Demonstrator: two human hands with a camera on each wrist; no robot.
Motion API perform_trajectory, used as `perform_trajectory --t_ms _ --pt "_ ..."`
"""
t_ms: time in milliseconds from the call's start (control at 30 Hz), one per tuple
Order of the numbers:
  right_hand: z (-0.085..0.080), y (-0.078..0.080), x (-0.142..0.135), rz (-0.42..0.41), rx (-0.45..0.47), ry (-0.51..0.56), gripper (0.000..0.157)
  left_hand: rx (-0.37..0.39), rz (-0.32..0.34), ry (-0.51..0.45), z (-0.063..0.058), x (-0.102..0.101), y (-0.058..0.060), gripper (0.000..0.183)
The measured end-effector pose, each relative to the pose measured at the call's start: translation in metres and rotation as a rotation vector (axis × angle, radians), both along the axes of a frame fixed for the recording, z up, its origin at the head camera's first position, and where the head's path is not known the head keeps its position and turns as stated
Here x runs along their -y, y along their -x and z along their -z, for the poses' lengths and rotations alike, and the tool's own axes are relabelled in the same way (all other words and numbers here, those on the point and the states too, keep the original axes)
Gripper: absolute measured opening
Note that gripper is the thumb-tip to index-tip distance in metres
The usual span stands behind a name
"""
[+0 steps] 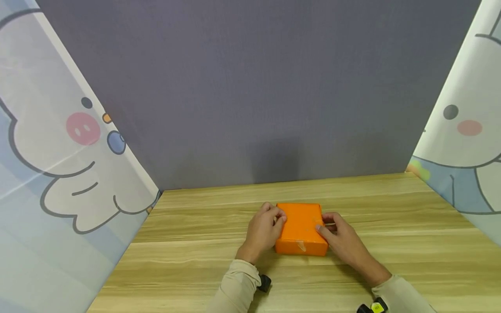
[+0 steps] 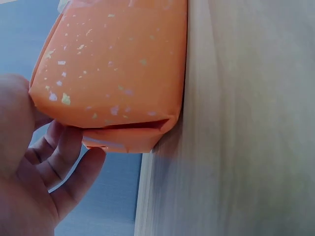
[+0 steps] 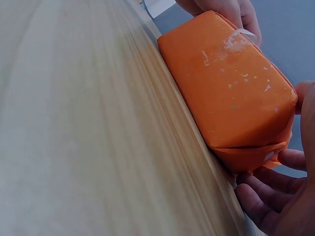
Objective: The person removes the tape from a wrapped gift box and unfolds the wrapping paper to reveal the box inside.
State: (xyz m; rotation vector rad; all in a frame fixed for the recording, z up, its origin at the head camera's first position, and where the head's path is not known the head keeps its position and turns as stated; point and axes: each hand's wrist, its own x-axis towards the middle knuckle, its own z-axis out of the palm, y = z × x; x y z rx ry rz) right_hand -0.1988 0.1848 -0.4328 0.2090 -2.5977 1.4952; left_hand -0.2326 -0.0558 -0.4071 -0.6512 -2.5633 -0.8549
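Note:
A small box wrapped in orange paper sits flat on the wooden table, between both hands. Folded paper ends and small shiny flecks show on the orange box in the left wrist view. My left hand holds its left side, thumb and fingertips at the upper edge and the folded end. On the opposite side, my right hand grips the box with the thumb on the top edge and the other fingers against the right end. A loose piece of clear tape sticks up at the box's edge in the right wrist view.
The wood-grain table extends around the box. Behind it stands a dark grey panel. Cartoon-printed sheets hang at the left and right. A black wrist device is strapped at the left sleeve.

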Motion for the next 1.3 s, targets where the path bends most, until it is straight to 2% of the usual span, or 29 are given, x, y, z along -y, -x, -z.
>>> perform_trajectory --t_ms 167,533,633,833,1000,1100,1300 --pt "0.000 0.000 0.000 -0.003 0.011 0.011 0.049 -0.021 0.005 0.000 0.002 -0.001 -0.001 0.006" --pt "-0.002 0.002 -0.001 0.002 -0.015 -0.020 0.049 0.063 0.056 -0.058 0.004 0.001 0.004 0.011" --pt "-0.002 0.002 -0.001 0.001 -0.013 -0.024 0.049 0.128 0.077 -0.123 0.006 0.002 0.005 0.011" --pt "-0.002 0.000 0.000 -0.004 0.008 -0.011 0.050 0.300 0.154 -0.349 0.015 0.010 0.010 0.014" --pt "-0.003 -0.001 0.000 -0.005 0.018 -0.006 0.051 0.405 0.168 -0.488 0.015 0.015 0.010 0.013" --pt "-0.003 -0.001 0.000 -0.004 0.017 -0.006 0.051 0.434 0.174 -0.531 0.013 0.015 0.009 0.013" --pt "-0.003 -0.001 0.000 0.000 -0.001 -0.019 0.049 0.389 0.172 -0.483 0.011 0.015 0.010 0.011"
